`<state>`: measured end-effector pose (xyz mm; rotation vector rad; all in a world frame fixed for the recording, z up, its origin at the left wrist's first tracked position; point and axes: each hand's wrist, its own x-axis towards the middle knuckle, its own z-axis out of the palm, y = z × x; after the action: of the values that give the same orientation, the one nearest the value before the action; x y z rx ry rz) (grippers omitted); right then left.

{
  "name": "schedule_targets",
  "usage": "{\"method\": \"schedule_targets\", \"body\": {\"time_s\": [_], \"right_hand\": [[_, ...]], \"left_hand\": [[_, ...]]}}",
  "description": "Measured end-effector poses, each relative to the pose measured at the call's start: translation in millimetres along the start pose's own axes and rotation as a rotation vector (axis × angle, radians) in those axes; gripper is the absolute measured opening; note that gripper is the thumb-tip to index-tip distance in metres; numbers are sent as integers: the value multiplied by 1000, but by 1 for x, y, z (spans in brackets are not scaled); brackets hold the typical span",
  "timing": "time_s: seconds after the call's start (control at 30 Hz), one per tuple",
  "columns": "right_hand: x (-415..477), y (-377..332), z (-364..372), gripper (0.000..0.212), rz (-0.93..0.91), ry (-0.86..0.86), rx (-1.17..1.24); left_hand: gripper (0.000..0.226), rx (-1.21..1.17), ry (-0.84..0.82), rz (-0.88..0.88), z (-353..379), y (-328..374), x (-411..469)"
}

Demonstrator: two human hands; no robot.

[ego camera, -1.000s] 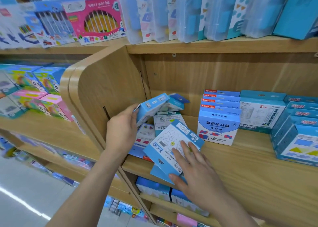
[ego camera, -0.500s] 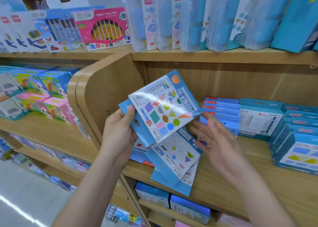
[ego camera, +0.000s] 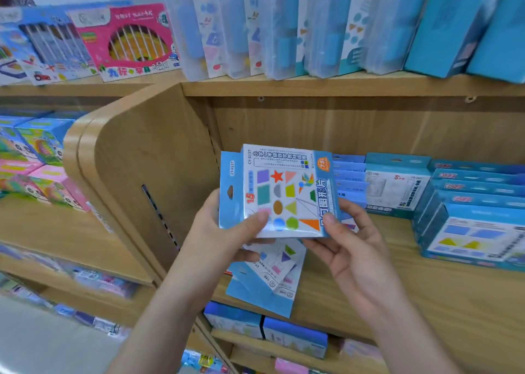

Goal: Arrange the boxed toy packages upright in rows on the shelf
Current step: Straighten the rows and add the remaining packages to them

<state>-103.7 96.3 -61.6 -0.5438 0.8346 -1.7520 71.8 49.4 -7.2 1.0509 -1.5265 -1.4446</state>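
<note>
Two hands hold two flat packages in the air in front of the shelf [ego camera: 426, 302]; the left hand [ego camera: 216, 231] grips both from their left lower side, thumb pressed on the front face and fingers curled behind; the right hand [ego camera: 358, 254] pinches the lower right corner of the front package [ego camera: 287, 192] between thumb and fingers. The rear package [ego camera: 228, 175] lies flush behind the front one, offset to the left so that only a blue strip with an oval hang hole shows. At least two loose packages [ego camera: 264, 285] lie flat on the shelf just below the hands, overhanging its front edge.

The front package is turned on its side; it is thin and rectangular, with a blue border, a white face and small coloured shapes in rows: a purple square, a red star, a grey half-circle, a brown oval, a blue circle, a green hexagon and an orange triangle; a red "15" stands at its left and a round orange badge at its upper right corner.

The shelf and its rounded side panel [ego camera: 142, 152] are pale wood grain. To the right stand a row of blue boxes [ego camera: 349, 175], one white-faced box [ego camera: 395, 187] and a stack of blue boxes [ego camera: 471, 220], all cardboard. On the board above lean several clear plastic cases [ego camera: 284, 27] and one pink box [ego camera: 127, 41].
</note>
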Motion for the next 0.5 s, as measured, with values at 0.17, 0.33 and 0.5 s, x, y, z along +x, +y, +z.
{"method": "schedule_targets", "body": {"time_s": [0.17, 0.33, 0.5], "right_hand": [[-10, -11, -18, 78, -3, -28, -261], [-16, -43, -46, 75, -166, 43, -593], [-34, -72, -66, 52, -208, 45, -674]], "left_hand": [[27, 107, 71, 112, 13, 3, 2], [32, 165, -31, 183, 28, 16, -1], [35, 73, -88, 135, 55, 12, 10]]}}
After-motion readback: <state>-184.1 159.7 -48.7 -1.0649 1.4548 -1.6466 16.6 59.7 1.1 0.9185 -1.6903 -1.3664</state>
